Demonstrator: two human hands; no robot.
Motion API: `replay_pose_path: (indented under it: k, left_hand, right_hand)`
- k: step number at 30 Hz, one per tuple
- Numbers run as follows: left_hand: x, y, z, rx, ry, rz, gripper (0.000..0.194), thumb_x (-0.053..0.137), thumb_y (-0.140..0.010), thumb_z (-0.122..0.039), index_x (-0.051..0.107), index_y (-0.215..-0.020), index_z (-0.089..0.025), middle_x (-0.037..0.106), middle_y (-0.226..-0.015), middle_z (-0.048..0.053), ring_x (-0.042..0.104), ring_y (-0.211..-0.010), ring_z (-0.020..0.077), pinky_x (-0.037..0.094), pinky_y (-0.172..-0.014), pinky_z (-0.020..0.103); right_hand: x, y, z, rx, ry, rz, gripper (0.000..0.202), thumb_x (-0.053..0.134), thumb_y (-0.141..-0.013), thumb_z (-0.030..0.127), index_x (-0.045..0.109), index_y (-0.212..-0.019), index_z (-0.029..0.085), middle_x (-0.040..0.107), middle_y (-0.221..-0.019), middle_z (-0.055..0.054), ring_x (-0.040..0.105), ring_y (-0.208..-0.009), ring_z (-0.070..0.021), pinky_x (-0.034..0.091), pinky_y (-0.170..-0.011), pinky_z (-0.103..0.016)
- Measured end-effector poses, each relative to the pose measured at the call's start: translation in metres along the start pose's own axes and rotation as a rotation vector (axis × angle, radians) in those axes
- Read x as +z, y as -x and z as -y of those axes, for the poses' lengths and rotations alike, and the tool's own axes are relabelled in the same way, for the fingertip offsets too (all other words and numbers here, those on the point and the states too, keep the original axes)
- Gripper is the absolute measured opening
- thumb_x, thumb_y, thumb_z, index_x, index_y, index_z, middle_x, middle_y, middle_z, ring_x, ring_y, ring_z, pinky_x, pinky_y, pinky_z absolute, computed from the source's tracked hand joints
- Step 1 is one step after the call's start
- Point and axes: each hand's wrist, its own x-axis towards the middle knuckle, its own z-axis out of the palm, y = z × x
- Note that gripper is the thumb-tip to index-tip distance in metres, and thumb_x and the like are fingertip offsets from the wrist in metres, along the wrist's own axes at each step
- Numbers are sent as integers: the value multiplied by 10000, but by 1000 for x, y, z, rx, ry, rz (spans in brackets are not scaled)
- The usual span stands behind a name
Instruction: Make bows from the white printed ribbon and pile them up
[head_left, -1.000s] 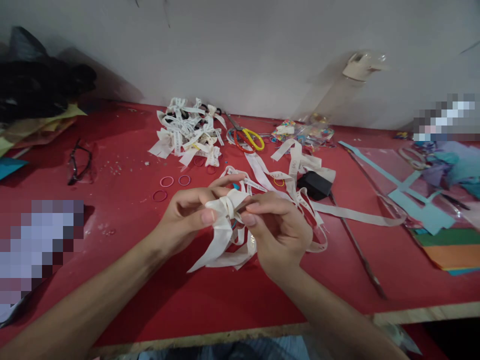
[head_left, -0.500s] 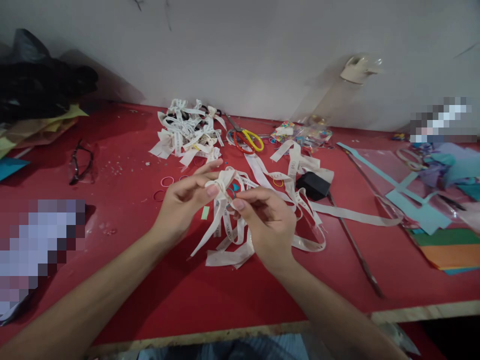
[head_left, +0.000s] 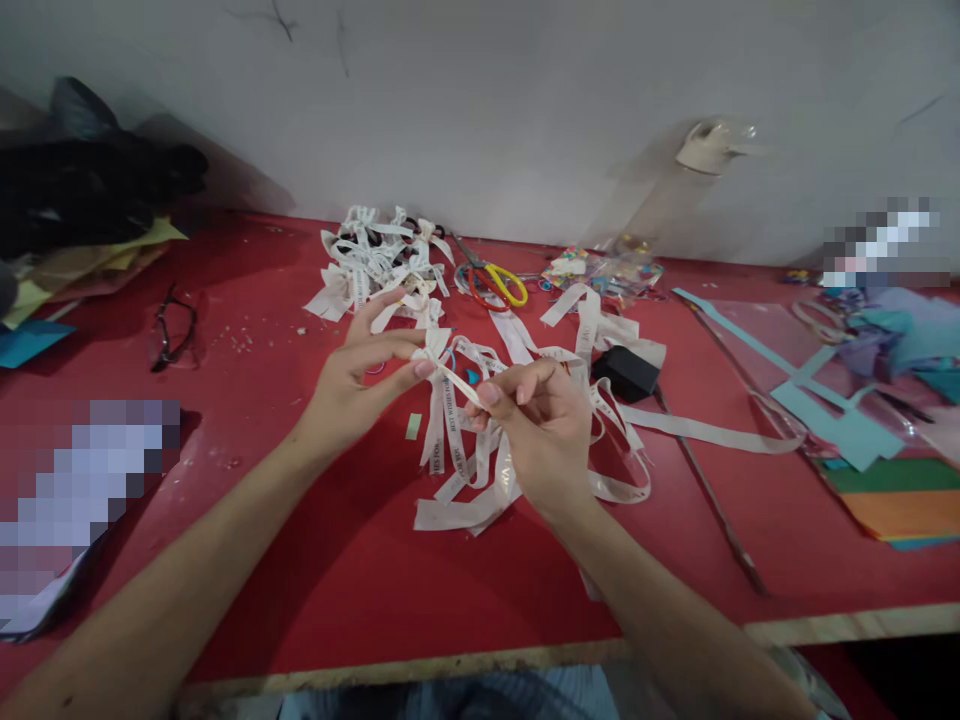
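My left hand (head_left: 356,380) pinches a knotted white printed ribbon (head_left: 433,348) between thumb and fingertips, just above the table. Closed on the narrow, twisted end of that ribbon is my right hand (head_left: 541,425), with a taut stretch running between the two hands. A bit of blue band shows beside the knot. Below and behind the hands lie loose lengths of printed ribbon (head_left: 465,512), partly hidden by my right hand. A small pale green paper piece (head_left: 413,427) lies near my left wrist.
Behind my hands is a pile of tied white ribbons (head_left: 375,250), with red-and-yellow scissors (head_left: 495,285) beside it. A black block (head_left: 628,371) sits on ribbon to the right. Eyeglasses (head_left: 174,328) lie at left; coloured sheets (head_left: 892,510) lie far right on the red table (head_left: 315,600).
My right hand has drawn a ribbon end out to the lower right, away from the knot, and it is now taut. My left hand still pinches the knot.
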Motion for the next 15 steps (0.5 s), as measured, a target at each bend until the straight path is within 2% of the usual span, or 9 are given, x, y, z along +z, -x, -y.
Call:
replay_pose_path:
  k: [5, 11, 15]
  left_hand:
    - [0, 1, -2, -76, 71, 37, 40, 667, -835, -226, 693, -818, -252, 700, -1121, 38, 322, -1404, 240, 285, -1140, 511]
    - [5, 7, -10, -210, 280, 150, 35, 689, -816, -240, 673, -785, -236, 692, -1148, 42, 333, -1397, 255, 270, -1140, 523]
    - [7, 7, -13, -245, 382, 185, 45, 680, -822, -236, 671, -778, -230, 688, -1150, 53, 340, -1393, 258, 286, -1130, 521]
  right_hand:
    - [-4, -4, -4, 7, -40, -50, 309, 704, -808, 181, 415, -702, 209, 615, -635, 66, 636, -564, -101, 516, -553, -223]
    - [-14, -16, -17, 157, -75, -220, 261, 767, -737, 238, 509, -720, 203, 562, -645, 84, 588, -552, -55, 512, -571, -161]
    - [-15, -16, -21, 219, -58, -193, 192, 755, -753, 270, 574, -785, 215, 575, -694, 71, 588, -612, -63, 527, -619, -164]
